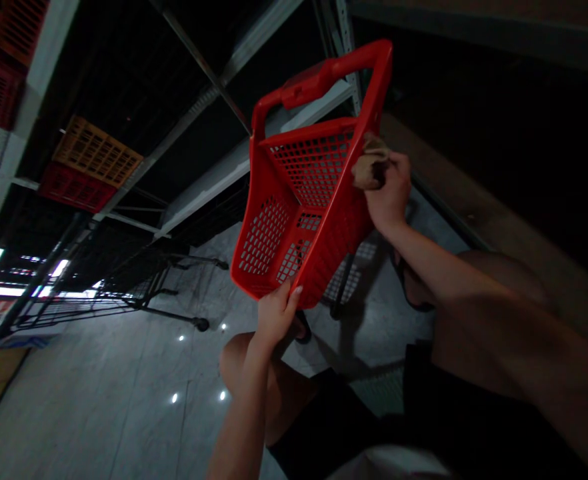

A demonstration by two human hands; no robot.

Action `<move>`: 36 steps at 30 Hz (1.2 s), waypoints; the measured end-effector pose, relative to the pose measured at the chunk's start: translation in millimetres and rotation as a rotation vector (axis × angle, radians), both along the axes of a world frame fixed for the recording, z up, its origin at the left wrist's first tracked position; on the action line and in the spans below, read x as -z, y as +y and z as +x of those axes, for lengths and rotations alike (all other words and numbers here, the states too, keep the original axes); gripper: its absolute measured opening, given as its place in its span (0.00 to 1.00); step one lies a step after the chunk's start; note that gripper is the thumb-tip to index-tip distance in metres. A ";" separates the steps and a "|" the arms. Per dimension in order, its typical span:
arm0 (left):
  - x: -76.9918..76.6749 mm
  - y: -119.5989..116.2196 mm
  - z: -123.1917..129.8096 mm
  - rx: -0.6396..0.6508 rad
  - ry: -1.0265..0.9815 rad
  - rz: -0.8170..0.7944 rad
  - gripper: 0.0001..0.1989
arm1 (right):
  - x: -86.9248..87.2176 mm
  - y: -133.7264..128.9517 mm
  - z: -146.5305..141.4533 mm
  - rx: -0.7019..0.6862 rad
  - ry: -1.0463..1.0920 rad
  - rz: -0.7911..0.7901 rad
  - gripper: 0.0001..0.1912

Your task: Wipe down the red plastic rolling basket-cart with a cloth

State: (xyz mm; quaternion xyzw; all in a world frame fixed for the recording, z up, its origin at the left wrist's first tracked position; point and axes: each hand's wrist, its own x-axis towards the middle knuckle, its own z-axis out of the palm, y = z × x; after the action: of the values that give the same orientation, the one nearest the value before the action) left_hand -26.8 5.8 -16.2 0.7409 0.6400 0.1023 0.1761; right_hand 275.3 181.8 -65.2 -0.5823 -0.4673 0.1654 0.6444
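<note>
A red plastic shopping cart (265,187) with perforated walls stands tilted in front of me, its handle pointing away and up. Nothing shows inside its basket. My left hand (275,312) is closed over the near rim, thumb on the outside. On the right side rim, my right hand (391,193) pinches a crumpled tan cloth (369,167) that touches the red plastic. The dim light hides some fingers of my right hand behind the cloth.
Metal shelving (199,200) runs along the left, with an orange crate (97,152) above a red crate (74,187). A dark wire cart (149,300) with casters stands at the left on the grey tiled floor (99,400). A low ledge (499,213) lies on the right.
</note>
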 end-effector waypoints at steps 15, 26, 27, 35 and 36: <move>-4.2 117.4 71.1 0.470 -0.200 0.286 0.46 | 50.1 -122.3 -114.4 -0.656 0.170 -0.144 0.09; -2.4 118.9 32.8 0.463 -0.365 0.242 0.45 | 52.4 6.4 -89.0 -0.139 0.252 -0.278 0.19; -0.4 122.6 32.7 0.461 -0.391 0.234 0.43 | 49.9 4.3 -95.0 -0.182 0.222 -0.261 0.17; 6.1 136.9 34.2 0.359 -0.469 0.207 0.34 | 33.0 -114.4 -155.9 -0.633 0.194 -0.201 0.09; 6.2 137.9 34.1 0.346 -0.476 0.198 0.35 | 31.4 -126.0 -158.2 -0.721 0.184 -0.180 0.09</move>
State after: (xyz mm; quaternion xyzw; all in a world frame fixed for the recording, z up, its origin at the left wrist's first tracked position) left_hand 7.2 143.7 -22.4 0.8076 0.4320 0.3034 0.2630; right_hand 117.1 55.9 -96.7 -0.4178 -0.5659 0.4734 0.5302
